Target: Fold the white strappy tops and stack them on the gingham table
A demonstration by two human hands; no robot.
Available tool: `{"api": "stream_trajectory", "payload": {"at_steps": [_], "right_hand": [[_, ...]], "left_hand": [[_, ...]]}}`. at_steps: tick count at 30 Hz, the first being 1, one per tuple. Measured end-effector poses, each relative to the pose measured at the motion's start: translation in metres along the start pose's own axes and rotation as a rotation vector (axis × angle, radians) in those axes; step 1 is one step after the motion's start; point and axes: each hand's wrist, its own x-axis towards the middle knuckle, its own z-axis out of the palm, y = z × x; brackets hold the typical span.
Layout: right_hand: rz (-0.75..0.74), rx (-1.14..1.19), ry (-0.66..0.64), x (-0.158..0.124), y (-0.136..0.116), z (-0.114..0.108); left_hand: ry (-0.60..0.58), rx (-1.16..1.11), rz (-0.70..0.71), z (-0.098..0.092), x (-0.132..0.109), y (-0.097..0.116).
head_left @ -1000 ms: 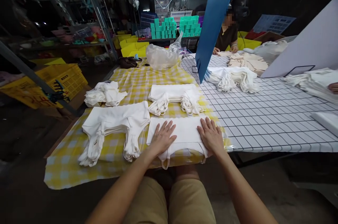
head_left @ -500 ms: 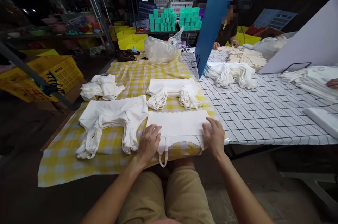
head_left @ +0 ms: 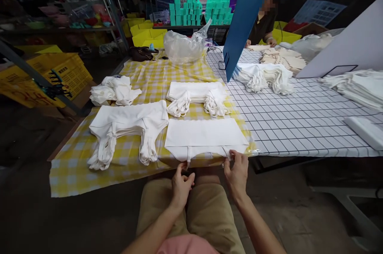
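A white strapped garment (head_left: 205, 133) lies flat at the front edge of the yellow checked cloth (head_left: 72, 178), its straps toward me. My left hand (head_left: 182, 184) is at the table edge by the left strap, fingers curled and partly apart; whether it pinches the strap is unclear. At the lower right corner of the garment, my right hand (head_left: 237, 170) has its fingertips closed on the right strap. To the left lies a stack of white garments (head_left: 130, 120). Another white stack (head_left: 196, 91) sits just behind the flat garment.
A crumpled white pile (head_left: 115, 90) is at the left, with a clear plastic bag (head_left: 185, 46) farther back. The blue upright board (head_left: 248, 18) stands on the white grid cloth (head_left: 278, 126). Behind it sits a person (head_left: 265, 26). Yellow crates (head_left: 60, 82) stand left.
Both hands have moved from the sides of the garment down to its straps at the table edge. The garment now lies uncovered, its strap loop drawn straighter. The view has tilted slightly downward.
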Motion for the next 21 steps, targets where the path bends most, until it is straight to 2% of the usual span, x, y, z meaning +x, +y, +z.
{"api": "stream_trajectory", "payload": {"at_steps": [4,9,12,15,18,21], "right_hand": [[-0.004,-0.068,-0.075,-0.001,0.004,-0.002],[-0.055,-0.091,-0.046,0.005,0.004,-0.011],[-0.109,-0.141,-0.030,0.022,0.004,-0.018],[-0.160,-0.150,-0.060,0.040,0.002,-0.021],[-0.225,-0.166,-0.176,0.049,0.000,-0.021],[-0.273,-0.249,-0.258,0.046,-0.002,-0.020]], "left_hand": [[-0.144,-0.127,-0.083,0.001,0.002,0.017],[-0.278,-0.202,-0.001,-0.022,0.002,0.056],[-0.250,-0.266,0.059,-0.037,0.016,0.084],[-0.239,-0.311,0.120,-0.043,0.041,0.105],[-0.226,-0.309,0.153,-0.039,0.065,0.115],[-0.199,-0.265,0.152,-0.033,0.082,0.116]]}}
